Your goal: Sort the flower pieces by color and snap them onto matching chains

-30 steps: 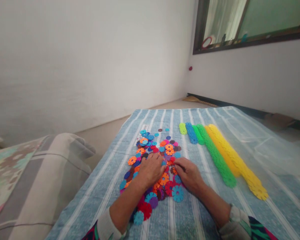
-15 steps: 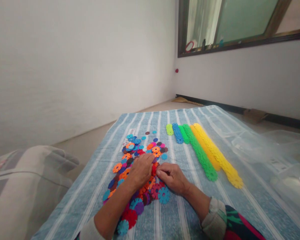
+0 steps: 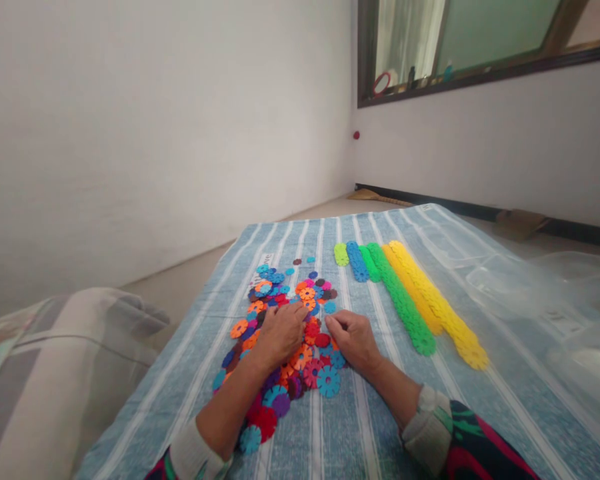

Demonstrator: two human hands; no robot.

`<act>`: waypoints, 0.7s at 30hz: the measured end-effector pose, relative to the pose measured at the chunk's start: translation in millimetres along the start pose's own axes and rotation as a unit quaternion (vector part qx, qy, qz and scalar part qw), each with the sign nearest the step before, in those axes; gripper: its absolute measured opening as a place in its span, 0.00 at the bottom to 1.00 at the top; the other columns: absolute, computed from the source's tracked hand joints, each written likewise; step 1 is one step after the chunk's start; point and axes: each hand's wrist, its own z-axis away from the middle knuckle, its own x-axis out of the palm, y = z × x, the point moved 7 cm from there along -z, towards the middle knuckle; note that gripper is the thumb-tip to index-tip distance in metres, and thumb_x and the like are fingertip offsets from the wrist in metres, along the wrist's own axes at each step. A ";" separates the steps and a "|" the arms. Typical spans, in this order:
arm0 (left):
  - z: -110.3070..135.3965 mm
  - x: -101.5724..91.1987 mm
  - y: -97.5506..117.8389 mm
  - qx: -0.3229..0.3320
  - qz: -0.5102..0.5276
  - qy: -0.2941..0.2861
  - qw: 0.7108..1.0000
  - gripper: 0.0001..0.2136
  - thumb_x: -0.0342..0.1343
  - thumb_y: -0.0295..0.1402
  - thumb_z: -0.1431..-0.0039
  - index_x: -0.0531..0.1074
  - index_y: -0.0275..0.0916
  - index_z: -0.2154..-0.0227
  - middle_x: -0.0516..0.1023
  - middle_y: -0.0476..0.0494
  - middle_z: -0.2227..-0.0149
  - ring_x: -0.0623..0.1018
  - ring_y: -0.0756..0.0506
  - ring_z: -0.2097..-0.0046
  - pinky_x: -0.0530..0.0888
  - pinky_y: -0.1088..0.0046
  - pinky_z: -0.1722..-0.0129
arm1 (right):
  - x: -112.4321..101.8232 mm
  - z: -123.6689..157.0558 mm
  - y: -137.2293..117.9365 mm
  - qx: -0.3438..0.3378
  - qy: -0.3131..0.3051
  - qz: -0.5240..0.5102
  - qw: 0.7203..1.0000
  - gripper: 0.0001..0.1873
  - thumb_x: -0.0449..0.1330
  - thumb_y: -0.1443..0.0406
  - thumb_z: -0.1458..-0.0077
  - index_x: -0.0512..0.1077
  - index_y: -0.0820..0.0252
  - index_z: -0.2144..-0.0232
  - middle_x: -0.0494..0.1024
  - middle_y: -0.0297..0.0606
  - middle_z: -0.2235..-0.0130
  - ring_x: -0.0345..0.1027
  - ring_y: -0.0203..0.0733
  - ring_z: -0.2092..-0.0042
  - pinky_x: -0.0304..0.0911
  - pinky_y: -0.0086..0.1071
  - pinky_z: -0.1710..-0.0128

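A heap of flat, flower-shaped plastic discs (image 3: 285, 313) in orange, blue, red, purple and teal lies on a blue and white striped cloth (image 3: 360, 427). My left hand (image 3: 280, 333) rests palm down on the heap, fingers bent over the discs. Just right of it, my right hand (image 3: 353, 339) has its fingers curled at the heap's right edge, touching red and orange discs; whether it holds one is hidden. Farther right lie long rows of sorted discs: yellow (image 3: 435, 303), green (image 3: 403, 307), a short blue row (image 3: 356, 260) and a light green disc (image 3: 341, 254).
Clear plastic bags or containers (image 3: 525, 287) lie at the right on the cloth. A grey and patterned cushion (image 3: 55, 373) sits at the left. White walls stand behind, with a dark-framed window (image 3: 480, 47) at the upper right. Bare floor runs beyond the cloth.
The view has swung, so everything sits further left in the picture than a second ago. Both hands stay on the heap; the right hand has shifted slightly among the red discs.
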 end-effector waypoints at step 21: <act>-1.9 6.6 -3.8 0.020 0.034 0.012 0.999 0.13 0.47 0.32 0.40 0.68 0.43 0.53 0.71 0.43 0.46 0.70 0.41 0.46 0.66 0.59 0.49 | 0.2 5.9 5.9 0.008 -0.028 0.019 0.999 0.20 0.51 0.57 0.43 0.72 0.62 0.80 0.71 0.34 0.79 0.63 0.35 0.75 0.53 0.27 0.73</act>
